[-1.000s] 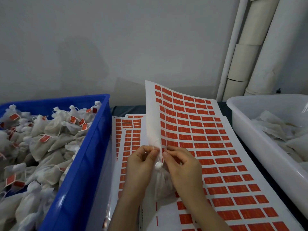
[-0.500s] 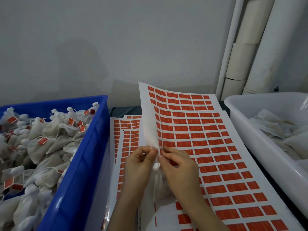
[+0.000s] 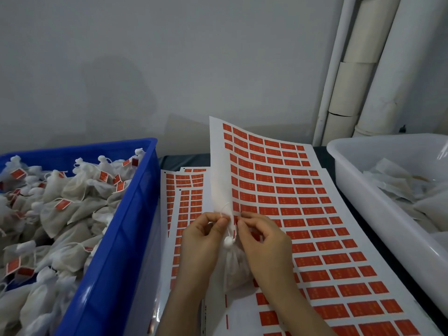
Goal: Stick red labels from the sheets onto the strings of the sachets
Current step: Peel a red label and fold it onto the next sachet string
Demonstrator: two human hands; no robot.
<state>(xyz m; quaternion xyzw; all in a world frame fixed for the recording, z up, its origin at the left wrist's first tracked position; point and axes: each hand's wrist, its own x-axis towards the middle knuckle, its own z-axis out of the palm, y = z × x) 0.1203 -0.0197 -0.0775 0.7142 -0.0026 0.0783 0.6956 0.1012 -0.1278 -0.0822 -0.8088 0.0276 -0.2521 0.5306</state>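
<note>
Our left hand [image 3: 203, 241] pinches the string [image 3: 224, 209] of a white sachet [image 3: 236, 270] between curled fingers [image 3: 219, 223]. The fingers of our right hand [image 3: 264, 243] pinch a red label [image 3: 234, 226] against that string. The sachet hangs between our palms over the label sheet [image 3: 303, 214], whose left edge curls up just behind our fingers. A blue crate [image 3: 114, 238] of labelled sachets stands at left and a white tub [image 3: 363, 195] of pale bags at right. Both are on a dark counter [image 3: 179, 161] before a grey wall [image 3: 169, 69] with white pipes [image 3: 363, 69].

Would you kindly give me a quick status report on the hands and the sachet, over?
Left hand pinching the string. Right hand pinching a red label at it. Sachet hangs between the hands. Curled sheet close behind, nothing blocking.
</note>
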